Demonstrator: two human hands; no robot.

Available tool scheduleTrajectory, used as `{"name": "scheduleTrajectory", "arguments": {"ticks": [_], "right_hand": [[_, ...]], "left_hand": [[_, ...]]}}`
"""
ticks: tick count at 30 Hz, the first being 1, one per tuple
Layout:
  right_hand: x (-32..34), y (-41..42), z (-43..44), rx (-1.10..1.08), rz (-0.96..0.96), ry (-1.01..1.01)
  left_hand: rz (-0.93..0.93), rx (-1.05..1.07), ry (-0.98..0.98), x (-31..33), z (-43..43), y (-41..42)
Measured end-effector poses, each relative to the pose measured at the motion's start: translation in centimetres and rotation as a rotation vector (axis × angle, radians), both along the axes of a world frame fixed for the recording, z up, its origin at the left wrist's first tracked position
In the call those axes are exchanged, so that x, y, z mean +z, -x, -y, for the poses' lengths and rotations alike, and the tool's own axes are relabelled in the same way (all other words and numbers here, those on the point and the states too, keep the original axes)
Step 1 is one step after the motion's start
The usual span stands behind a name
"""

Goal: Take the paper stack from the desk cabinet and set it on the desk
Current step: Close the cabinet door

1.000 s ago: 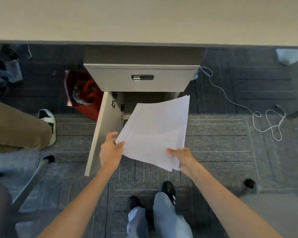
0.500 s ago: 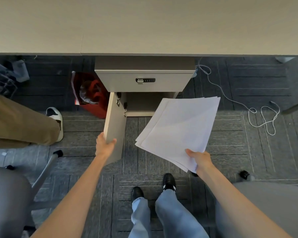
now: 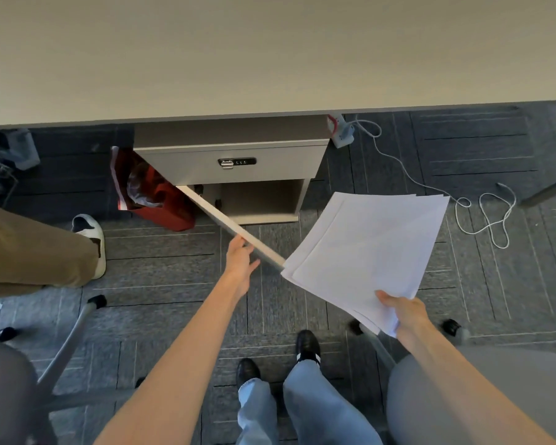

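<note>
right hand [image 3: 405, 311] pinches the paper stack [image 3: 365, 252] by its near corner only, sheets fanned, held in the air over the floor, right of the desk cabinet [image 3: 231, 175] and below the desk [image 3: 270, 53] front edge. left hand [image 3: 239, 256], fingers loose, not clenched, rests on the cabinet door [image 3: 235, 231] edge, door half swung. cabinet compartment looks bare. risks: one-corner grip lets loose sheets slide out or droop on the lift; stack's low corner is just beside the door end and could snag; top sheets may catch the desk front edge.

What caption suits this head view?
Right hand holds the paper stack clear while left hand swings the cabinet door.
</note>
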State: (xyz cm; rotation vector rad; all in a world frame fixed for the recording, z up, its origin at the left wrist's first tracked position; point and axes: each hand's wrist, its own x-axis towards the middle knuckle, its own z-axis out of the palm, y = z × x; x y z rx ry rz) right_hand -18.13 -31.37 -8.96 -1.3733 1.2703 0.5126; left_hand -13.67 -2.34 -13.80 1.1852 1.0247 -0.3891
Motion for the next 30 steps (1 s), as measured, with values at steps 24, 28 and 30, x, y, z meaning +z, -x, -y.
{"name": "scheduleTrajectory", "arguments": {"ticks": [24,28,30], "right_hand": [[-2.3,-7.0,5.6,-0.019,0.011,-0.038],[-2.1,-6.4,4.8,-0.013,-0.010,-0.077],[-2.0,-5.9,4.3,0.000,-0.003,-0.110]], "left_hand": [[0.056,-0.230,-0.181,0.0,3.0,-11.9],[0.131,-0.472,-0.220,0.2,3.3,-10.1],[0.075,-0.559,-0.155,0.4,4.3,-9.7]]}}
